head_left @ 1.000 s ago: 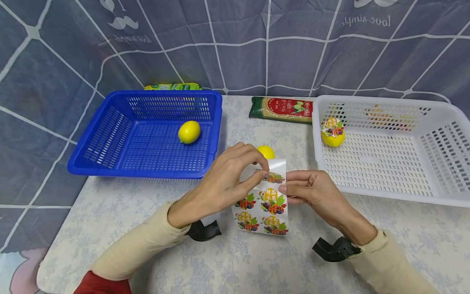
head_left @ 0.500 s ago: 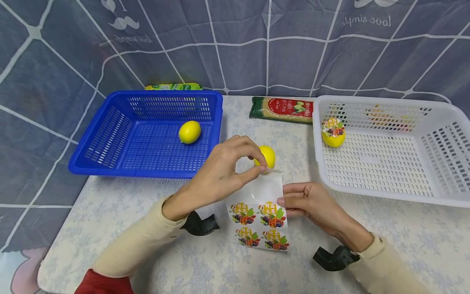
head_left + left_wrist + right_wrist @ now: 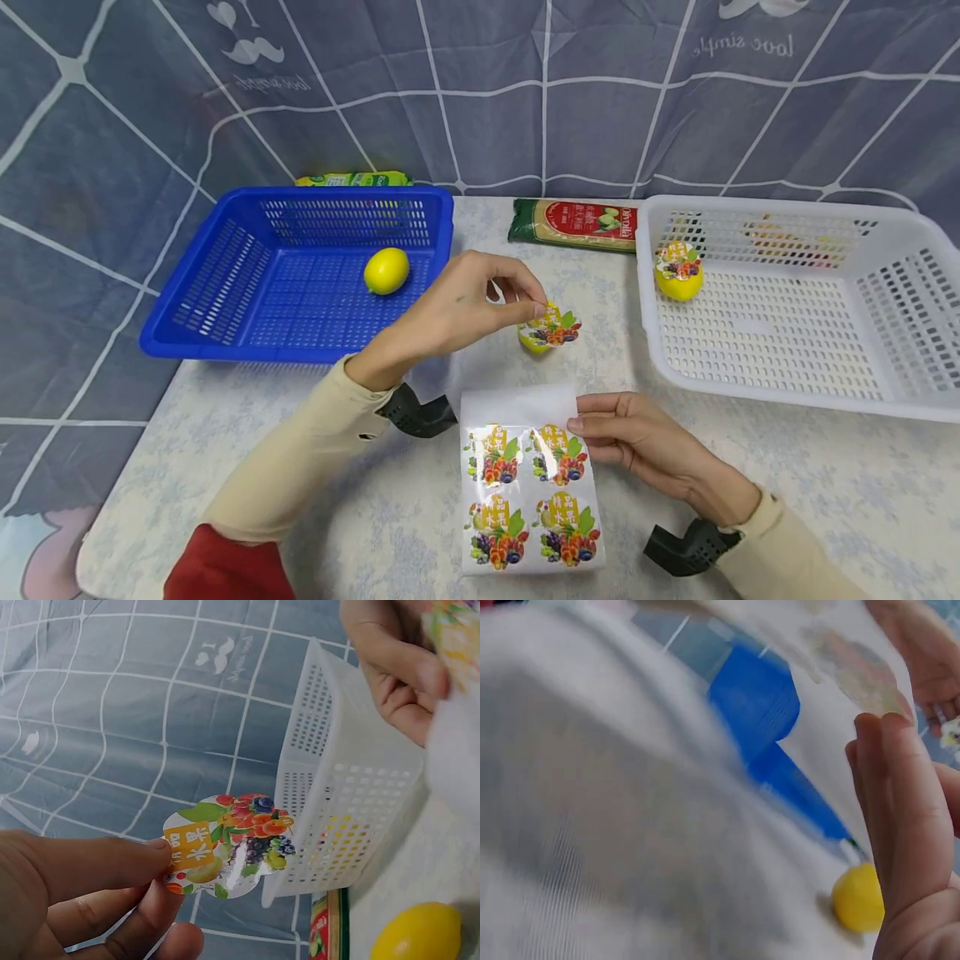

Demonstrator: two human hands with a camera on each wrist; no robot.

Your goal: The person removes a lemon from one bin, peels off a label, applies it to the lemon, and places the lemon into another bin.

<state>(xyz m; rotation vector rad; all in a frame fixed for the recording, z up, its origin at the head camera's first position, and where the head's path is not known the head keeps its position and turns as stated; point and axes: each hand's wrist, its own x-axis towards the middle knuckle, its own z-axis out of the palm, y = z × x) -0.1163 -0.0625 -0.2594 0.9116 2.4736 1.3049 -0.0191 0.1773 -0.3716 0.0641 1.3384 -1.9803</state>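
My left hand pinches a fruit-print sticker by its edge between thumb and forefinger. In the head view the sticker overlaps a lemon on the table, hiding most of it. The left wrist view shows the sticker's printed face, with the lemon apart from it at lower right. My right hand grips the right edge of a white sticker sheet between thumb and fingers. Several fruit stickers show on the sheet's lower part, and its top strip is bare backing.
A blue basket at left holds one lemon. In the white basket at right is a lemon bearing a sticker. A pasta packet lies at the back, and a yellow-green packet sits behind the blue basket.
My left hand has peeled a sticker off the sheet and carried it up over the middle lemon. The right hand has lowered the sheet towards me.
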